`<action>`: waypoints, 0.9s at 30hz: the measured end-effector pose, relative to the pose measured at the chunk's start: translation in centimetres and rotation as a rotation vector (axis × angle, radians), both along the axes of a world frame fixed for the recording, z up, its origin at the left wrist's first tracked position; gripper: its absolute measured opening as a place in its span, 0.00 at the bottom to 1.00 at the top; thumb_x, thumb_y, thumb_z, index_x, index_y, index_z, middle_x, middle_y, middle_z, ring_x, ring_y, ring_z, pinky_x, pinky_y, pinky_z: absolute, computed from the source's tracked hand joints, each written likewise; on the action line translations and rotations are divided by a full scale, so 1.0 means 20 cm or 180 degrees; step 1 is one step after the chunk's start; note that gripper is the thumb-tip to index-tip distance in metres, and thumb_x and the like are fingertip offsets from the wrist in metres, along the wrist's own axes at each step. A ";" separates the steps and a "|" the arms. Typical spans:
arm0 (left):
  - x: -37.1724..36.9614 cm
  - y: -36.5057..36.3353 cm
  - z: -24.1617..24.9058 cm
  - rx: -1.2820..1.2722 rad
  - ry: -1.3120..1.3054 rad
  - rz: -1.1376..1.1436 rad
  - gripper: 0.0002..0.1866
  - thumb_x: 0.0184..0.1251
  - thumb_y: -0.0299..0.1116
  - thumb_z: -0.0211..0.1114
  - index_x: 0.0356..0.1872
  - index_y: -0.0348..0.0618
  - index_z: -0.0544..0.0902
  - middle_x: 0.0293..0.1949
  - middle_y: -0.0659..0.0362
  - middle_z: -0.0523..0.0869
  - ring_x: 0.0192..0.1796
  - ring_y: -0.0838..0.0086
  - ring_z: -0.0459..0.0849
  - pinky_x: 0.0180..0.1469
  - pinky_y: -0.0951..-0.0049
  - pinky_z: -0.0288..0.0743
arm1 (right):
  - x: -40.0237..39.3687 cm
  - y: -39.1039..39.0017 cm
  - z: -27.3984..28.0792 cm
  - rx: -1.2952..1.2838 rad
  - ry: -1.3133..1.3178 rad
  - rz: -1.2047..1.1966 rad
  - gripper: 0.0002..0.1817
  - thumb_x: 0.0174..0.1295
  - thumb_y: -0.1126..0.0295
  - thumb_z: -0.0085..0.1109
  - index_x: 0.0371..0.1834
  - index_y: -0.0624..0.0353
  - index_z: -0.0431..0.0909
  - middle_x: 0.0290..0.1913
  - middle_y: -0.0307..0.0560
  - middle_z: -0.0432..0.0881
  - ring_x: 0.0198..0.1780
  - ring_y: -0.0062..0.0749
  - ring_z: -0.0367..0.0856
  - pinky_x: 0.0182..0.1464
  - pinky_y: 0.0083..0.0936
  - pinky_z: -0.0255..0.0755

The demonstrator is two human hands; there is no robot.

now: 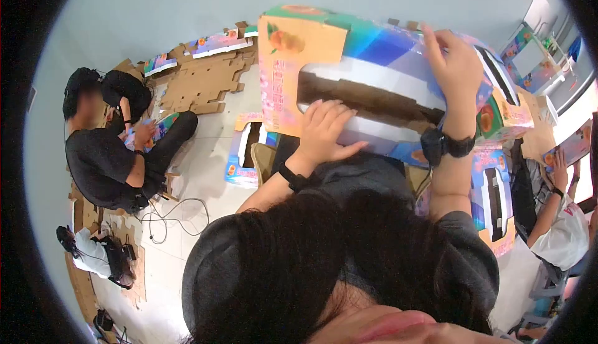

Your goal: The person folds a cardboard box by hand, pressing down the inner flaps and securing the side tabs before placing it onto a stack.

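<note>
A printed cardboard fruit box, with peach pictures and a long cut-out, is tilted in front of my body. My left hand is at the cut-out's near edge, its fingers bent over the rim and the thumb stretched out along the near panel. Across the box's blue and white side lies my right hand, thumb apart from the fingers; part of its fingers is hidden. Dark brown shows inside the cut-out. Both wrists wear black bands.
More printed boxes stand at the left and right. Flattened cardboard lies along the back wall. Several people sit nearby, one in dark clothes handling a printed piece. A loose cable crosses the floor.
</note>
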State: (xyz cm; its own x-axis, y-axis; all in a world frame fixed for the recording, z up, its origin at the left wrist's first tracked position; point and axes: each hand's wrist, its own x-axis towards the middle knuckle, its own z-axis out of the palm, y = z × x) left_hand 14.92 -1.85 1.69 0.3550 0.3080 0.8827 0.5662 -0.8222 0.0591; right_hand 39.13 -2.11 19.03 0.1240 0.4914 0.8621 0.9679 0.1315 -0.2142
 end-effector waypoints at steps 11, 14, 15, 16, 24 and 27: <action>-0.04 -0.02 0.02 -0.0174 -0.0288 -0.0331 0.34 0.50 0.56 0.76 0.54 0.48 0.79 0.47 0.59 0.87 0.56 0.64 0.82 0.67 0.55 0.61 | -0.04 -0.17 -0.06 -0.0260 -0.0245 -0.0025 0.24 0.66 0.45 0.57 0.34 0.57 0.86 0.31 0.48 0.86 0.35 0.47 0.85 0.37 0.38 0.75; -0.10 -0.15 0.10 -0.0048 -0.0479 -0.1366 0.27 0.47 0.51 0.78 0.47 0.49 0.83 0.45 0.62 0.87 0.49 0.64 0.84 0.58 0.55 0.69 | -0.08 -0.28 -0.08 -0.0074 -0.0273 0.0048 0.21 0.63 0.50 0.63 0.40 0.59 0.86 0.35 0.48 0.86 0.36 0.46 0.85 0.38 0.35 0.75; -0.10 -0.21 0.22 0.0184 -0.0300 -0.1481 0.24 0.46 0.49 0.78 0.42 0.50 0.83 0.41 0.62 0.86 0.45 0.66 0.85 0.52 0.58 0.72 | -0.10 -0.31 -0.08 0.0019 -0.0326 0.0142 0.21 0.62 0.51 0.64 0.40 0.60 0.86 0.36 0.48 0.87 0.36 0.46 0.85 0.38 0.35 0.75; -0.07 -0.22 0.28 0.0114 -0.0246 -0.1752 0.22 0.46 0.48 0.79 0.39 0.50 0.83 0.37 0.63 0.85 0.41 0.66 0.85 0.47 0.63 0.73 | -0.12 -0.34 -0.08 0.0100 -0.0379 0.0235 0.21 0.62 0.51 0.65 0.40 0.61 0.86 0.36 0.48 0.87 0.36 0.46 0.85 0.38 0.34 0.75; -0.18 -0.10 0.24 -0.4867 0.1421 -0.3759 0.39 0.82 0.55 0.40 0.78 0.33 0.49 0.71 0.44 0.70 0.73 0.58 0.70 0.74 0.61 0.58 | -0.20 -0.46 -0.07 0.0075 -0.0696 0.0542 0.23 0.56 0.54 0.71 0.44 0.64 0.84 0.41 0.52 0.86 0.44 0.47 0.83 0.48 0.36 0.73; -0.16 -0.11 0.11 -0.5092 0.0423 -0.4252 0.39 0.81 0.56 0.38 0.78 0.33 0.48 0.73 0.39 0.65 0.75 0.52 0.66 0.76 0.57 0.55 | -0.17 -0.45 -0.07 0.0129 -0.0719 0.0502 0.23 0.56 0.55 0.70 0.44 0.64 0.84 0.41 0.51 0.85 0.44 0.47 0.83 0.47 0.36 0.74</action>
